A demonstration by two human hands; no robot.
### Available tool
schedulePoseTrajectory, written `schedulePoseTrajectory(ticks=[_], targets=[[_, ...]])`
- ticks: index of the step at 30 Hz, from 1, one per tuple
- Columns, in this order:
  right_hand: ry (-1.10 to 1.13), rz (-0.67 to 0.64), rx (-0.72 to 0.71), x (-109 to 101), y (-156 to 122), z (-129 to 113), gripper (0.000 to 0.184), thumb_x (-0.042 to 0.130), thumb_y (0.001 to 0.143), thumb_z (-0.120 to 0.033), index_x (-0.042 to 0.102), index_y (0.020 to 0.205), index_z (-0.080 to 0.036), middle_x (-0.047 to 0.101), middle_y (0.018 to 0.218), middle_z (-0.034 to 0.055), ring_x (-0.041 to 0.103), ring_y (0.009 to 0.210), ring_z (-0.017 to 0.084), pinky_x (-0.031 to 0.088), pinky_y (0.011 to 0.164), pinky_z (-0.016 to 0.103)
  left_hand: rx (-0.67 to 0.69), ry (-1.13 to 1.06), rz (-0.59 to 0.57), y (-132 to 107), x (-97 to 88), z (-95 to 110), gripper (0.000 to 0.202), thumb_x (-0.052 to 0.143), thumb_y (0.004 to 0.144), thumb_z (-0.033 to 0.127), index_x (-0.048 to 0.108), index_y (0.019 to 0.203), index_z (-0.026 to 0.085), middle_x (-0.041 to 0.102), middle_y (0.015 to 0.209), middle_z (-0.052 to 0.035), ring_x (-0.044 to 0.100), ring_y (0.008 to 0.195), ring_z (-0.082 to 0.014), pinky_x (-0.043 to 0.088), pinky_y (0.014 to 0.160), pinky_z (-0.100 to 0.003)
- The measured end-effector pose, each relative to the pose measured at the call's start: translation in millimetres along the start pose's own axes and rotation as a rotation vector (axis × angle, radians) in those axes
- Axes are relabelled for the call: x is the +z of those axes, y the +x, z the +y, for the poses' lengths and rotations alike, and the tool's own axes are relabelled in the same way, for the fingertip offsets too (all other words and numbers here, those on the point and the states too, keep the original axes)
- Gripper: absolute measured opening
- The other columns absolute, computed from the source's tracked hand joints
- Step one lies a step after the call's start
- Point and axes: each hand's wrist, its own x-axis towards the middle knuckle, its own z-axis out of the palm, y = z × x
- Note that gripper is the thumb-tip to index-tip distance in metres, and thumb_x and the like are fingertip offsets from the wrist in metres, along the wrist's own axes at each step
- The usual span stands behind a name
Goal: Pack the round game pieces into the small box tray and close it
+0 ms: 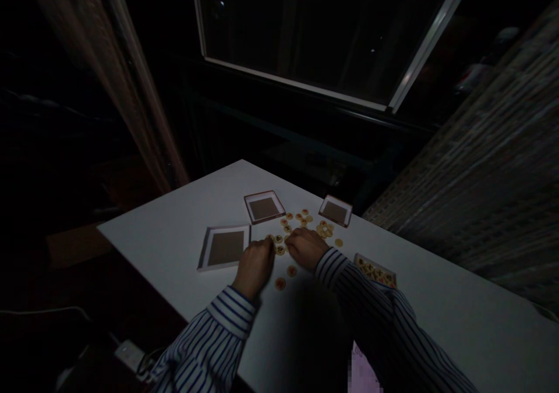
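Observation:
Several small round wooden discs (305,218) with red and dark marks lie scattered on a white table (174,230). My left hand (254,266) rests among them with fingers curled, fingertips on discs near the table's middle. My right hand (307,247) lies just beside it, also curled over discs. Two more discs (286,278) sit between my wrists. Whether either hand grips a disc is hidden by the fingers and the dim light. Both sleeves are striped.
Three shallow square trays with brown insides stand around the discs: one at the left (226,247), one behind (264,206), one at the back right (335,211). A fourth tray (375,269) holding discs sits by my right forearm. A dark window is beyond the table.

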Motion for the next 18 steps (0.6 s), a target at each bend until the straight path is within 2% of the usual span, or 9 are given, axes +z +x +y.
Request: schedulePoseTrajectory(ticks=[12, 18], targets=[[-0.023, -0.013, 0.016, -10, -8, -2, 0.032, 0.031, 0.086, -0.028, 0.060, 0.098, -0.019, 0.058, 0.101, 0.0088, 0.048, 0.097, 0.020, 0.035, 0.079, 0.033, -0.011, -0.008, -0.019, 1, -1.5, 1, 0.027, 0.031, 0.087, 0.028, 0.053, 0.094, 0.015, 0.062, 0.082, -0.0097, 0.057, 0.077, -0.0199, 0.038, 0.065, -0.028], [-0.027, 0.009, 0.021, -16, -14, 1, 0.029, 0.033, 0.085, -0.025, 0.061, 0.093, -0.020, 0.058, 0.099, 0.0084, 0.049, 0.097, 0.021, 0.036, 0.078, 0.034, 0.032, -0.051, 0.041, -1, -3.8, 0, 0.027, 0.030, 0.087, 0.028, 0.053, 0.093, 0.016, 0.062, 0.083, -0.0100, 0.057, 0.079, -0.0207, 0.039, 0.069, -0.030]])
